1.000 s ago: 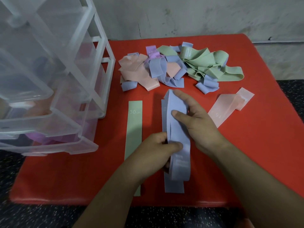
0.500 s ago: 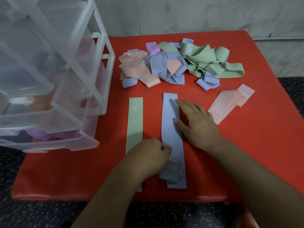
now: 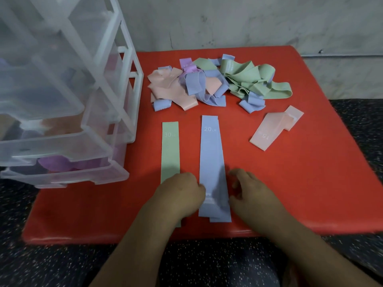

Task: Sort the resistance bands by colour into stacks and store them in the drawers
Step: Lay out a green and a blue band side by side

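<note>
Blue band stack (image 3: 211, 160) flat on red tabletop (image 3: 310, 183), between green band (image 3: 170, 150) and pink band (image 3: 269, 131). Left hand (image 3: 182, 195) fingers curled against stack's left edge, grip unclear. Right hand (image 3: 253, 196) loosely curled beside right edge, holding nothing.

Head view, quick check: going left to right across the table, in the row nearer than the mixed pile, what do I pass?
Drawer unit → green band → blue stack → pink band.

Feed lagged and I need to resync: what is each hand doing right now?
Left hand: curled at the edge of the blue stack; grip cannot be told.
Right hand: open, loosely curled, holding nothing.
</note>
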